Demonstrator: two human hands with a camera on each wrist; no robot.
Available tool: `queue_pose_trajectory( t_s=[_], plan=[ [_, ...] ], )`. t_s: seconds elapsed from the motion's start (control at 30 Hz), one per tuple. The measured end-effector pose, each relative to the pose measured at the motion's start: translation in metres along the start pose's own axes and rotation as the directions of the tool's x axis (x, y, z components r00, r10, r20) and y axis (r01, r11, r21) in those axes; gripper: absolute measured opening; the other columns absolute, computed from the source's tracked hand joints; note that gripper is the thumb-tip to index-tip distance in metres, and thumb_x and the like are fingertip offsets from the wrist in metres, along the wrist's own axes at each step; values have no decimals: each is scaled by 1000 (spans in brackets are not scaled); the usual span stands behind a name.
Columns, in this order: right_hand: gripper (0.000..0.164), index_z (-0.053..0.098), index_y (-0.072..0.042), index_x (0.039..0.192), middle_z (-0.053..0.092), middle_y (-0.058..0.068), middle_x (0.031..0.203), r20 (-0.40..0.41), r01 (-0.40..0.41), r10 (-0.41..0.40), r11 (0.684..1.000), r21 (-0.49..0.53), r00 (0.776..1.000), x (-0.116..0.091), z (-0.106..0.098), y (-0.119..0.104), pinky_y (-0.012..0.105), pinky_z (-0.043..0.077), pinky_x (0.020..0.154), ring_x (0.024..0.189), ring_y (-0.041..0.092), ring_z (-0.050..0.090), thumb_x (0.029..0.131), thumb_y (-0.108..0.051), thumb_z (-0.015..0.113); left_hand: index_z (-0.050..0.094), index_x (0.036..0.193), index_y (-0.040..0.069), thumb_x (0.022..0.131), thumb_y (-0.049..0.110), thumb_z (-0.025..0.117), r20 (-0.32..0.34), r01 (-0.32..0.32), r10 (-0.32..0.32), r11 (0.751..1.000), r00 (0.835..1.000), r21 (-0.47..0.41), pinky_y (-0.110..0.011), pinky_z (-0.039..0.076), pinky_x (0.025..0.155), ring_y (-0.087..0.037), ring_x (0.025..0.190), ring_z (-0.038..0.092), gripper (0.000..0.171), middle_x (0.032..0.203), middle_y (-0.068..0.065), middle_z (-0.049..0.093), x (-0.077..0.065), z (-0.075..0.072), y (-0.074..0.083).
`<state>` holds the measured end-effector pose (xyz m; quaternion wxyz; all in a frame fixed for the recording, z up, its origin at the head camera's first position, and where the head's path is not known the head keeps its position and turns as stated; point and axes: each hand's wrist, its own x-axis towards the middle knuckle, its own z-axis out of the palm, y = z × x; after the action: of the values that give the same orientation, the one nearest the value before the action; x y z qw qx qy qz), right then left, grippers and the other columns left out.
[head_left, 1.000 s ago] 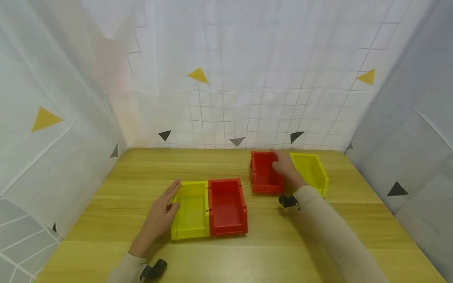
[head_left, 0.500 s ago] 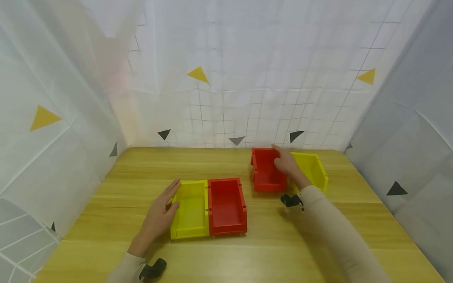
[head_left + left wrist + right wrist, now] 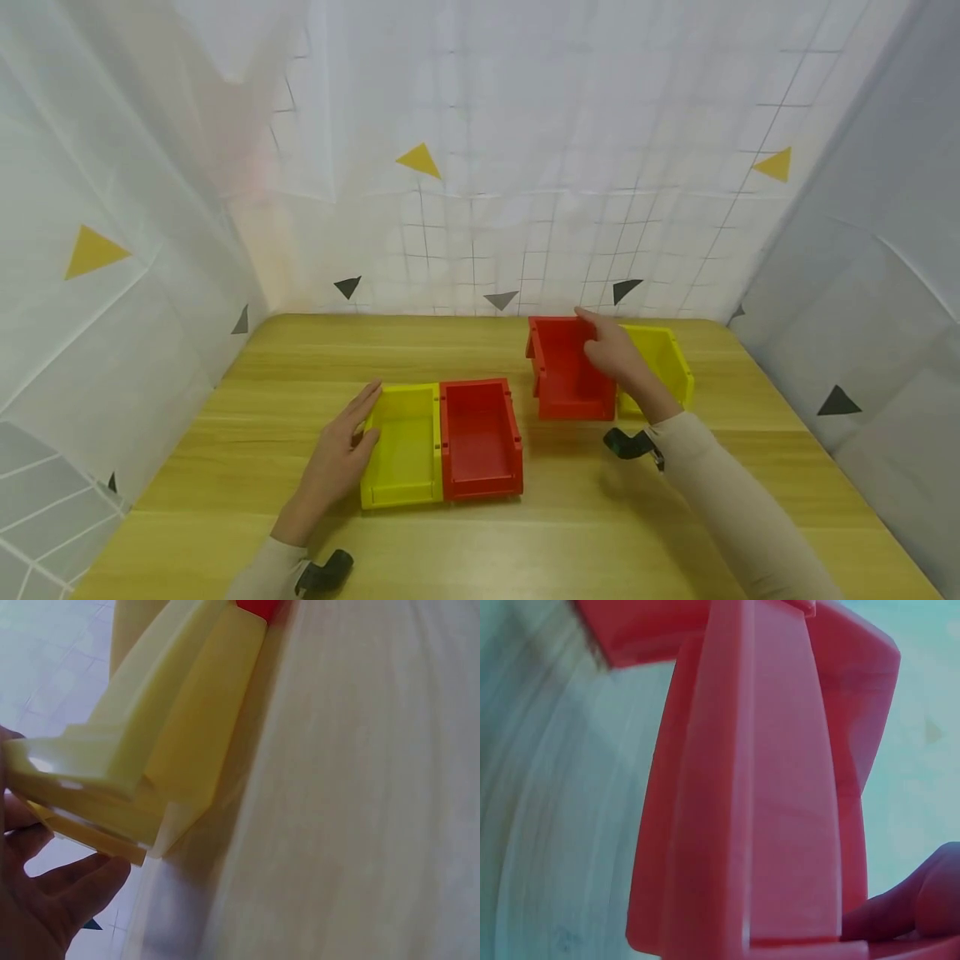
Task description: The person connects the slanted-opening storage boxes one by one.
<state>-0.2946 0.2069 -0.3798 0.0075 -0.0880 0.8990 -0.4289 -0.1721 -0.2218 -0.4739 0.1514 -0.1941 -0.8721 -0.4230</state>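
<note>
My left hand (image 3: 337,450) holds the left wall of a yellow storage bin (image 3: 405,442), thumb over the rim. In the left wrist view, fingers (image 3: 86,889) touch the side of this yellow bin (image 3: 199,712). A red bin (image 3: 483,437) stands against its right side. Farther back, my right hand (image 3: 615,354) grips another red bin (image 3: 566,367) by its right wall, the index finger stretched along the rim. This held red bin (image 3: 787,787) fills much of the right wrist view. It overlaps the left part of a second yellow bin (image 3: 660,358).
The bins are on a wooden table (image 3: 480,550). A pale sheet (image 3: 540,167) with grid lines and coloured triangles rises behind the table, and more sheets flank it. A black wrist camera (image 3: 628,443) hangs below my right sleeve.
My right hand has brought the held red bin a little toward me and to the right, closer to the second yellow bin. My left hand and its bin have stayed put.
</note>
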Motion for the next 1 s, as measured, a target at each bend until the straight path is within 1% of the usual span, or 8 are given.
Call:
queue_pose_trajectory(
  t_s=[0.07,0.2,0.3,0.4,0.5,0.67,0.83,1.0],
  plan=[
    [68,31,1,162,35,27,161,6,1,-1,1000,20,1000,-8,0,-5,61,33,115,137,46,40,95,9,42,38,161,5,101,-5,59,2,1,-1,1000,1000,-2,-52,50,99,-32,148,34,64,167,-3,31,0,0,0],
    [68,31,-1,163,35,27,160,13,-4,3,999,46,1000,-20,1,-12,62,35,113,136,47,40,96,9,44,39,160,2,102,-4,59,1,1,-1,1000,1000,-2,-53,50,100,-33,148,34,62,167,-4,32,0,1,0],
    [68,32,-4,163,39,25,157,21,-22,21,998,64,1000,-28,2,-16,63,41,109,132,46,44,97,8,45,40,159,0,102,-4,59,-6,-1,1,1000,1000,-1,-53,50,99,-33,148,34,60,166,-4,32,-1,1,1],
    [68,32,-5,164,41,24,155,31,-32,30,997,77,999,-35,3,-19,63,45,105,127,46,47,98,8,45,39,159,1,102,-4,58,-14,3,-3,1000,1000,1,-53,50,99,-33,148,34,61,167,-4,31,0,1,1],
    [68,33,-4,163,42,25,154,33,-18,16,997,71,999,-40,4,-20,62,45,105,125,45,49,97,8,45,39,159,1,102,-4,58,-26,6,-6,1000,1000,4,-52,50,99,-34,148,34,60,167,-3,30,0,2,1],
    [68,33,-1,162,44,27,153,43,2,-6,997,80,999,-45,9,-22,63,43,106,126,46,49,95,9,44,41,158,-1,103,-3,58,-36,19,-20,999,999,-27,-51,50,98,-34,148,35,58,167,-4,31,-1,2,0],
    [68,34,2,161,47,28,151,48,11,-15,996,89,999,-47,15,-19,61,44,107,126,46,50,95,10,44,41,159,2,104,-1,59,-26,27,-28,998,999,-63,-52,51,97,-34,147,35,58,167,-7,32,-1,1,-1],
    [69,34,0,161,49,27,150,39,12,-15,998,64,999,-48,19,-18,61,44,107,126,46,52,93,10,45,40,159,2,104,-1,59,-19,28,-30,996,999,-80,-51,50,98,-34,148,35,58,167,-5,31,-1,0,0]
  ],
)
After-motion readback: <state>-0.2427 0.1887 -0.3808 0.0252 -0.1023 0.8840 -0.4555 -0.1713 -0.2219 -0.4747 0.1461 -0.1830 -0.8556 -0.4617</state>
